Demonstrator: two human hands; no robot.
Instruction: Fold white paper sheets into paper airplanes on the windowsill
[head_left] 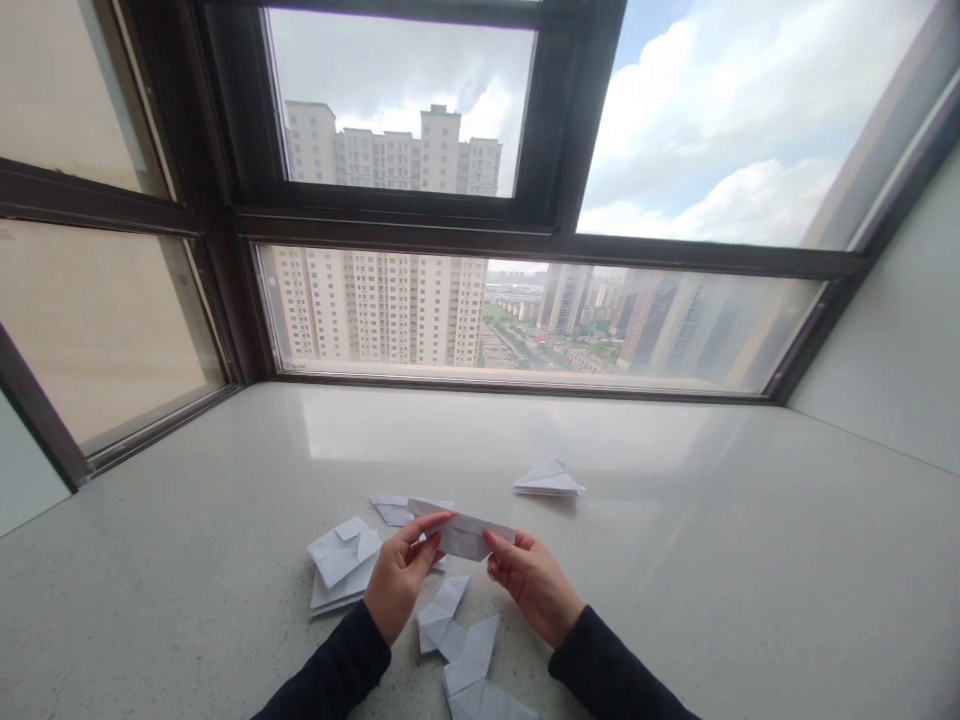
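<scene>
A folded strip of white paper [466,536] is held level above the sill, between both hands. My left hand [405,570] pinches its left part with thumb and fingers. The right part is gripped by my right hand [532,583], its thumb on the near face and the other fingers curled behind or below. Just beyond my left hand lies another folded white piece [390,509], partly covered by the held strip. Folded pieces [442,612] lie between my forearms, with a larger folded piece [476,675] nearer to me.
A stack of folded white papers [345,565] sits left of my left hand. Farther back to the right is a pointed folded paper [549,478]. All rest on a pale speckled windowsill [712,560], bounded by dark window frames [525,390] at the back.
</scene>
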